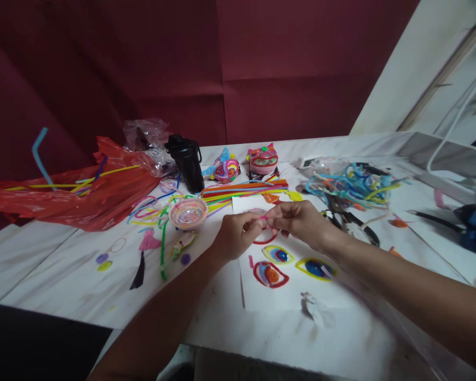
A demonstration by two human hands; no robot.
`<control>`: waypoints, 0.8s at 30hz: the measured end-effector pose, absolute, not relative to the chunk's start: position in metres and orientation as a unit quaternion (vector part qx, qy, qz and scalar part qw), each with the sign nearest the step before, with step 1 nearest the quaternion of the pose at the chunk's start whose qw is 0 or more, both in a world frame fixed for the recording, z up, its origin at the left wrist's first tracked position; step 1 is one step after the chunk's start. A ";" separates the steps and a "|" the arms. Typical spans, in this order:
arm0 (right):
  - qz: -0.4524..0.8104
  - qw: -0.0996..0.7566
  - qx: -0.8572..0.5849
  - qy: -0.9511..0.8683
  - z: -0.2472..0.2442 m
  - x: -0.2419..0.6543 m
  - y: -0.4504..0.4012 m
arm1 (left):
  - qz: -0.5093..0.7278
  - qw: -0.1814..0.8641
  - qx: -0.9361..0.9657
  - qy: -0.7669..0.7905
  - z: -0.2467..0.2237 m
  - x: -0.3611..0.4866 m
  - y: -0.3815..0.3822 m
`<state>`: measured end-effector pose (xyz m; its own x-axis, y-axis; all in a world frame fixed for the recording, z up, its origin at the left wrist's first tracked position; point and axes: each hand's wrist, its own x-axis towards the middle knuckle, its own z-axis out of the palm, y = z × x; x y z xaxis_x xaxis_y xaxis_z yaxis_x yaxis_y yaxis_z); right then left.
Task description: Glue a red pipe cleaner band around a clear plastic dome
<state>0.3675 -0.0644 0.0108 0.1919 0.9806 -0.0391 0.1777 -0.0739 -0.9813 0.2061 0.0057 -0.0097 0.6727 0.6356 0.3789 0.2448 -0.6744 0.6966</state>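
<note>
My left hand (241,233) and my right hand (295,222) meet above a white paper sheet (257,299). Both pinch a small pink piece (264,217) between their fingertips; its full shape is hidden. A red ring-shaped piece (265,239) lies on the sheet just beneath the fingers. Closer to me on the paper are three eye shapes: a yellow and blue one (277,254), a red one with an orange centre (271,274), and a larger yellow-edged blue one (314,268).
Fuzzy sticks (246,189) lie behind the paper, beside a black bottle (186,164) and a bowl (188,213). Two colourful fish-like figures (225,168) stand farther back. Pliers (357,226) and tangled sticks (353,185) lie right, a red bag (75,201) left.
</note>
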 end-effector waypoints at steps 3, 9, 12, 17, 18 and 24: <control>0.403 0.487 -0.601 -0.490 0.005 0.367 -0.063 | 0.324 0.248 0.875 0.258 -0.010 0.205 0.006; 0.421 0.490 -0.588 -0.487 0.000 0.363 -0.061 | 0.347 0.128 0.887 0.277 -0.021 0.208 0.008; 0.419 0.491 -0.583 -0.493 -0.003 0.361 -0.059 | 0.332 0.086 0.895 0.286 -0.022 0.208 0.008; 0.423 0.502 -0.582 -0.480 -0.004 0.357 -0.058 | 0.300 0.062 0.902 0.303 -0.021 0.207 0.006; 0.423 0.505 -0.582 -0.477 -0.005 0.356 -0.057 | 0.296 0.062 0.903 0.304 -0.021 0.207 0.006; 0.428 0.515 -0.578 -0.466 -0.005 0.354 -0.057 | 0.283 0.056 0.906 0.310 -0.020 0.208 0.004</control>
